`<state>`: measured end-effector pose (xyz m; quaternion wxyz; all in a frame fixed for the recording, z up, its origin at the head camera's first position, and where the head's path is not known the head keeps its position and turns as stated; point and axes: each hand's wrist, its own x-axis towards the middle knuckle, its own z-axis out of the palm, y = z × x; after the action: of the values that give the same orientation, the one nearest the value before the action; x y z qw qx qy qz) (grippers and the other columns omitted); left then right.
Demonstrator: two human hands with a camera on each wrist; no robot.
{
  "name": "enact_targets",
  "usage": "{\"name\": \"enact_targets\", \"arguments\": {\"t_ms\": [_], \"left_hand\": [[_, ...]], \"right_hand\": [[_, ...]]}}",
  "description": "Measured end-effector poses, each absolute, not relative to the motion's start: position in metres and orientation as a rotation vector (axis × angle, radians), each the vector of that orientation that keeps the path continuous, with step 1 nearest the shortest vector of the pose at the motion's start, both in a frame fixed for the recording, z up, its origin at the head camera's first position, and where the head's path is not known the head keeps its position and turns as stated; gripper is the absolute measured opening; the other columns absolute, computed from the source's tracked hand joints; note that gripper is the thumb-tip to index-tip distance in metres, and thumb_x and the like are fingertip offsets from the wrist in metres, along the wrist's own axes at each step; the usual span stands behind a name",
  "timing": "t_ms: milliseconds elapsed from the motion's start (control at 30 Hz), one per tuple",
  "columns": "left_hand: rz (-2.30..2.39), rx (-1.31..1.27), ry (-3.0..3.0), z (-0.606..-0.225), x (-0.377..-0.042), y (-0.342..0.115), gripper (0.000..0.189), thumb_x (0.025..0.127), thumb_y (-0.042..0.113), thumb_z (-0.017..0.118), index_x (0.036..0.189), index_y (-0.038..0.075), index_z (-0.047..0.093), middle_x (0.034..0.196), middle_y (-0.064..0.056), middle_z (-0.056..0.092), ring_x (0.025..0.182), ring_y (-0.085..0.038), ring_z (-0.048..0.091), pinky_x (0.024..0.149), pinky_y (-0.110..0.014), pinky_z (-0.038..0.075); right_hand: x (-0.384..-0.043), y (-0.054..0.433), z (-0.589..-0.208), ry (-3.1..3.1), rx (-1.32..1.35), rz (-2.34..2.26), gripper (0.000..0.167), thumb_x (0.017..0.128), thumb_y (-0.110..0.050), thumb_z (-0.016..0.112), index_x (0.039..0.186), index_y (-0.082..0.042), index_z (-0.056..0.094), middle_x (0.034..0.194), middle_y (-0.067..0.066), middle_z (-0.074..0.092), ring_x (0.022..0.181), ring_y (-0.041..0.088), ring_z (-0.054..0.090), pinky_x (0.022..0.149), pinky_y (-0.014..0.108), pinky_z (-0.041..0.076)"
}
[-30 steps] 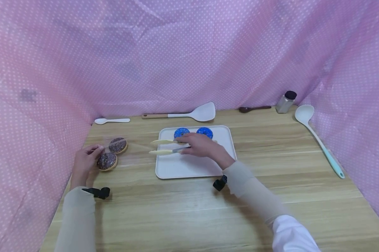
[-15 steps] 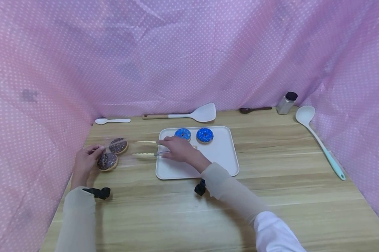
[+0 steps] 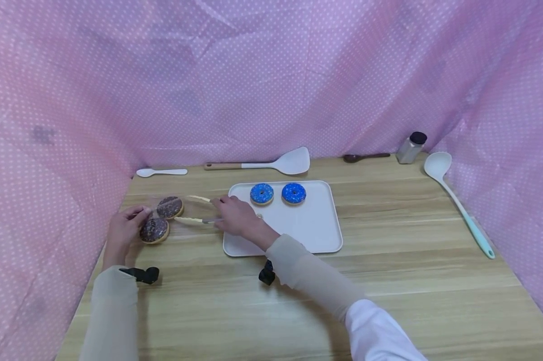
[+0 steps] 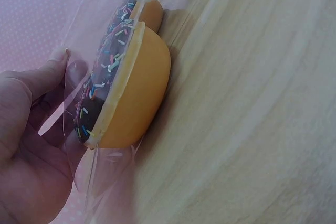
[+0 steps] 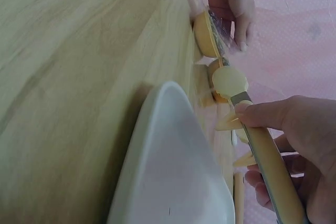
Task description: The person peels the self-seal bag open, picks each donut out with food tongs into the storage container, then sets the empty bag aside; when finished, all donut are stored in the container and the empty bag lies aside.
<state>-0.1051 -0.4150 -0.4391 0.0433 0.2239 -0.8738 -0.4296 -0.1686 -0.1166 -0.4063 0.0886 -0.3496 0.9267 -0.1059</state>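
Head view suggests work about half done — the left blue doughnut (image 3: 262,194) and right blue doughnut (image 3: 293,193) sit on the far part of the white tray (image 3: 305,233), while the near chocolate doughnut (image 3: 154,230) and far chocolate doughnut (image 3: 170,206) lie off it, to the left, in or under clear plastic (image 4: 110,169). Fingers nearly closed, the left hand (image 3: 123,230) pinches that plastic; the right hand (image 3: 237,215) is curled round the tongs (image 3: 191,220), their tips apart with nothing between — whether they touch a doughnut cannot be told.
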Motion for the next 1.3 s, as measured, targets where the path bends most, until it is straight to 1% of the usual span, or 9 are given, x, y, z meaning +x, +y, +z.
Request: {"name": "enact_targets", "arguments": {"t_ms": [167,300,400,633,767,900,1000,1133,1300], "left_hand": [[-1.310,0.679,-2.691,-0.437,-0.105,-0.413,0.055,0.094,0.046,0.055,0.124,0.000,0.058,0.083,0.029,0.050,0.083,0.008,0.048,0.077,-0.014,0.039],[-1.315,0.683,-2.699,-0.436,-0.105,-0.412,0.056,0.094,0.047,0.054,0.125,0.001,0.058,0.085,0.028,0.050,0.084,0.008,0.048,0.078,-0.015,0.039],[-1.327,0.667,-2.685,-0.437,-0.106,-0.412,0.055,0.094,0.046,0.055,0.123,0.000,0.058,0.083,0.029,0.051,0.083,0.009,0.049,0.077,-0.013,0.040],[-1.293,0.632,-2.671,-0.441,-0.106,-0.413,0.049,0.094,0.044,0.057,0.117,0.001,0.061,0.079,0.031,0.051,0.081,0.007,0.049,0.075,-0.013,0.039],[-1.298,0.621,-2.660,-0.442,-0.106,-0.413,0.046,0.094,0.041,0.058,0.115,0.001,0.062,0.077,0.031,0.052,0.079,0.007,0.049,0.072,-0.012,0.040],[-1.287,0.620,-2.646,-0.442,-0.107,-0.411,0.044,0.094,0.038,0.059,0.114,-0.001,0.063,0.075,0.030,0.052,0.076,0.008,0.049,0.068,-0.010,0.040],[-1.276,0.637,-2.652,-0.441,-0.106,-0.411,0.046,0.094,0.039,0.059,0.115,-0.002,0.062,0.075,0.031,0.051,0.076,0.008,0.049,0.067,-0.010,0.040],[-1.258,0.646,-2.659,-0.439,-0.106,-0.411,0.046,0.094,0.039,0.059,0.116,-0.001,0.062,0.076,0.032,0.050,0.076,0.009,0.049,0.067,-0.009,0.042],[-1.281,0.637,-2.648,-0.437,-0.107,-0.411,0.045,0.094,0.037,0.059,0.117,-0.002,0.062,0.075,0.032,0.052,0.074,0.011,0.051,0.066,-0.008,0.045]], "right_hand": [[-0.166,-0.125,-0.408,2.747,-0.986,-0.340,0.058,0.089,-0.041,0.065,0.140,-0.019,0.045,0.123,0.002,0.055,0.105,0.015,0.053,0.078,0.029,0.051],[-0.165,-0.130,-0.410,2.757,-0.958,-0.333,0.057,0.089,-0.042,0.064,0.139,-0.020,0.046,0.124,0.001,0.054,0.108,0.015,0.053,0.081,0.030,0.051],[-0.164,-0.132,-0.412,2.759,-0.938,-0.327,0.056,0.090,-0.041,0.064,0.139,-0.021,0.046,0.124,0.000,0.054,0.107,0.015,0.053,0.081,0.029,0.051],[-0.164,-0.135,-0.412,2.749,-0.929,-0.346,0.055,0.090,-0.040,0.064,0.138,-0.020,0.047,0.119,-0.001,0.055,0.096,0.012,0.053,0.073,0.026,0.049],[-0.164,-0.133,-0.411,2.736,-0.917,-0.367,0.054,0.090,-0.038,0.064,0.139,-0.020,0.048,0.119,-0.001,0.055,0.092,0.012,0.051,0.070,0.025,0.048],[-0.164,-0.129,-0.408,2.730,-0.903,-0.369,0.055,0.090,-0.038,0.063,0.139,-0.021,0.047,0.120,-0.001,0.056,0.092,0.011,0.051,0.070,0.024,0.048],[-0.165,-0.125,-0.407,2.731,-0.902,-0.380,0.054,0.090,-0.038,0.064,0.139,-0.021,0.048,0.120,-0.001,0.056,0.091,0.011,0.052,0.069,0.025,0.049],[-0.165,-0.117,-0.404,2.727,-0.900,-0.417,0.053,0.090,-0.038,0.064,0.138,-0.020,0.049,0.122,-0.001,0.057,0.092,0.012,0.053,0.071,0.026,0.049],[-0.163,-0.105,-0.398,2.725,-0.904,-0.450,0.053,0.090,-0.038,0.064,0.138,-0.020,0.050,0.126,0.000,0.057,0.101,0.013,0.056,0.082,0.029,0.051]]}}
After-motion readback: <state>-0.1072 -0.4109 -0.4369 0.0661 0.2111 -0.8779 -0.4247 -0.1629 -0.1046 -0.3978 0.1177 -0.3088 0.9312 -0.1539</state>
